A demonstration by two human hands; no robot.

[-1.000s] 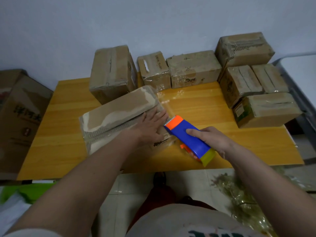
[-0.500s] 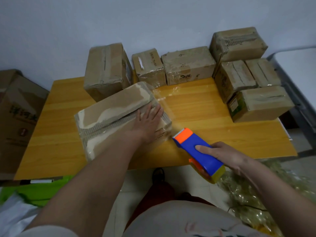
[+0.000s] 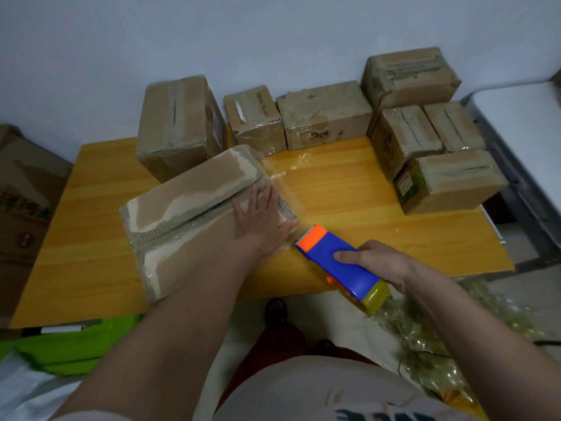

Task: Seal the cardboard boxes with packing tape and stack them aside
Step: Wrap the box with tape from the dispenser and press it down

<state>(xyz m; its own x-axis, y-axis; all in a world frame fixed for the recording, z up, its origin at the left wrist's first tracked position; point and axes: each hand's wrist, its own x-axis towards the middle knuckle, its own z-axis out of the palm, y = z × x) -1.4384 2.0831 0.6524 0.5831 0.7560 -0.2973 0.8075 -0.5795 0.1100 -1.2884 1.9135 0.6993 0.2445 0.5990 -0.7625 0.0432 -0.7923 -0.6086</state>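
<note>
Head view: left hand [image 3: 261, 214] flat on the cardboard box [image 3: 194, 220], right hand [image 3: 379, 262] gripping the tape dispenser [image 3: 340, 262]

Both bare forearms reaching forward from the near edge.
Left hand [image 3: 260, 214] laid flat, palm down, fingers straight and together, pointing to the far side; right hand [image 3: 378, 260] lower and to the right, fingers curled in a grip, thumb stretched leftward.
</note>
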